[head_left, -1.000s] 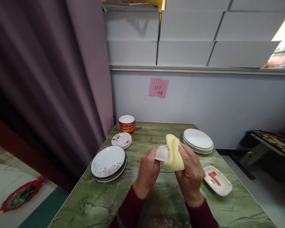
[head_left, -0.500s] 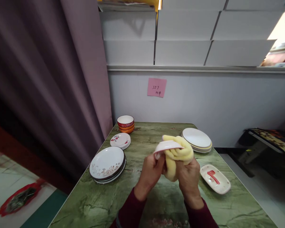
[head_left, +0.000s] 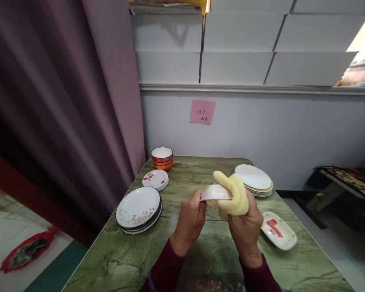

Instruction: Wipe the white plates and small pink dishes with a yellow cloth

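My left hand (head_left: 191, 217) pinches the left edge of a small white dish (head_left: 216, 192), held tilted above the table. Around the dish's right side wraps a yellow cloth (head_left: 239, 198), gripped in my right hand (head_left: 246, 227). The fingers of my right hand are partly hidden behind the cloth. Just right of that hand, a rectangular white dish with a red mark (head_left: 280, 231) lies on the green marbled table (head_left: 158, 259).
On the left stand a stack of floral plates (head_left: 138, 207), small flowered plates (head_left: 155, 178) and red and orange bowls (head_left: 162, 158). White plates (head_left: 253, 177) are stacked at the back right. A purple curtain (head_left: 109, 81) hangs along the left, and a wall (head_left: 170, 121) closes the back.
The small dish has turned in my hands, its underside now facing up more. The cloth has folded over its right edge, and my right hand has shifted slightly right.
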The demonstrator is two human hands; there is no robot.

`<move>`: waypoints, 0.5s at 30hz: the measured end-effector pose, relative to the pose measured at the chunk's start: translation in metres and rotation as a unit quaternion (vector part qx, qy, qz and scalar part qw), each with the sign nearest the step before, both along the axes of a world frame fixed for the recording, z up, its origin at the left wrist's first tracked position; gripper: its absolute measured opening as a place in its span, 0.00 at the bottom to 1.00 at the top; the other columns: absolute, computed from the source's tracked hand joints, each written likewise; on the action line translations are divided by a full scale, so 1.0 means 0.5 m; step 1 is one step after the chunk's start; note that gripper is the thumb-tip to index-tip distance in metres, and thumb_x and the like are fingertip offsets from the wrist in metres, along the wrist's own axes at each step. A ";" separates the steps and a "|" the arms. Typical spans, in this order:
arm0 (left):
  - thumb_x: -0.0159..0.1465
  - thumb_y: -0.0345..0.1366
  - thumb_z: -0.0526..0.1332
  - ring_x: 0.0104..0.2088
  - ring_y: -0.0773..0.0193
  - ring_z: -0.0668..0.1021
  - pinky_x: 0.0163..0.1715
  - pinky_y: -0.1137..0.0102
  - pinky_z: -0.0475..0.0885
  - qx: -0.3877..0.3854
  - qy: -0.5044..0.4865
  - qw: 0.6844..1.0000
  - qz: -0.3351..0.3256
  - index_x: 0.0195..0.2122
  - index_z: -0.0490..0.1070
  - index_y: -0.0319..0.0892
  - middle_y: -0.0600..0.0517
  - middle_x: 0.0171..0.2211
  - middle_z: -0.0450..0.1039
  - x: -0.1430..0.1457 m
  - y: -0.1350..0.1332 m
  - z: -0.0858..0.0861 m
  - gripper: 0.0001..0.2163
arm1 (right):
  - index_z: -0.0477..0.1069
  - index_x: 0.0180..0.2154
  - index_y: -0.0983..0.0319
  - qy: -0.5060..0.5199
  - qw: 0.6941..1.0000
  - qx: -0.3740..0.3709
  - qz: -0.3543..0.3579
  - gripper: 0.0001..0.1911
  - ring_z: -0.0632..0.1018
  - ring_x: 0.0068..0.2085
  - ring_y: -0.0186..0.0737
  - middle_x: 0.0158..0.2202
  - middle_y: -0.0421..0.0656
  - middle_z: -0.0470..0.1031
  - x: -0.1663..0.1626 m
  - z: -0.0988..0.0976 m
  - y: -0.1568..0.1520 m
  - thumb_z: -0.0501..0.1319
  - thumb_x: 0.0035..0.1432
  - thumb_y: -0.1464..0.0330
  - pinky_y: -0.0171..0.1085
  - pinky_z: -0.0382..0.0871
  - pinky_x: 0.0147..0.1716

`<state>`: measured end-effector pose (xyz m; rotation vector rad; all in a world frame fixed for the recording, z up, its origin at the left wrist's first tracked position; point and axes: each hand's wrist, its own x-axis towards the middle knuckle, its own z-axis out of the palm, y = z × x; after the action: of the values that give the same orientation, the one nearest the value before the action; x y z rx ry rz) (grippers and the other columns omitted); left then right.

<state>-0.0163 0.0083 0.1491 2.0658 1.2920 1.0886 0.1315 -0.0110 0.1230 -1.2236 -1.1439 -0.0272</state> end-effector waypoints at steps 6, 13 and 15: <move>0.70 0.49 0.48 0.18 0.68 0.70 0.22 0.72 0.61 -0.113 -0.178 0.977 -0.036 0.27 0.65 0.44 0.55 0.19 0.68 0.020 -0.006 -0.003 0.19 | 0.75 0.47 0.64 0.252 0.962 -0.083 0.067 0.29 0.81 0.40 0.47 0.43 0.48 0.82 -0.018 0.008 0.005 0.71 0.44 0.58 0.42 0.76 0.39; 0.61 0.59 0.58 0.15 0.72 0.59 0.17 0.75 0.56 -0.252 -0.380 0.889 -0.038 0.22 0.61 0.44 0.61 0.15 0.56 0.062 -0.017 -0.017 0.23 | 0.74 0.46 0.64 0.355 0.906 -0.140 0.184 0.28 0.82 0.35 0.49 0.40 0.50 0.82 -0.039 0.025 -0.001 0.71 0.45 0.57 0.43 0.78 0.32; 0.62 0.59 0.55 0.15 0.72 0.61 0.17 0.74 0.56 -0.256 -0.332 0.906 -0.051 0.21 0.62 0.43 0.59 0.14 0.59 0.058 -0.012 -0.017 0.24 | 0.74 0.48 0.64 0.300 0.935 -0.118 0.147 0.29 0.82 0.39 0.49 0.43 0.51 0.82 -0.031 0.022 -0.003 0.70 0.46 0.57 0.43 0.78 0.36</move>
<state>0.0128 0.0021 0.1406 1.2014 0.9610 1.1143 0.1162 -0.0127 0.1341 -1.1405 -0.7864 0.6852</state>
